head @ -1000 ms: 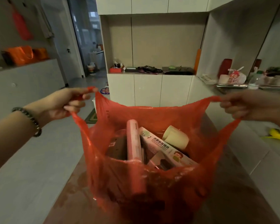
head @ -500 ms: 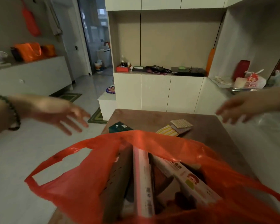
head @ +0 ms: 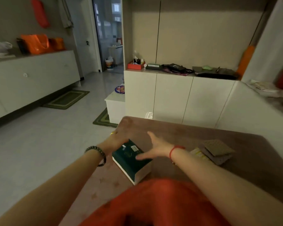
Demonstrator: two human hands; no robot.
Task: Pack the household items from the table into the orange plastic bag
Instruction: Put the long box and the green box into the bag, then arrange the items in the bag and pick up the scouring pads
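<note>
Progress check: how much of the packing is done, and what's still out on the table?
Done: unclear. The orange bag sits at the near edge of the table, its contents out of view. In hand: the left hand and right hand flank the dark green box, not lifted yet. Left: that box and the flat stack of cloths beside it.

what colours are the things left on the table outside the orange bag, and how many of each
dark green box: 1
tan flat pad: 1
grey flat pad: 1
yellow flat pack: 1
total: 4
</note>
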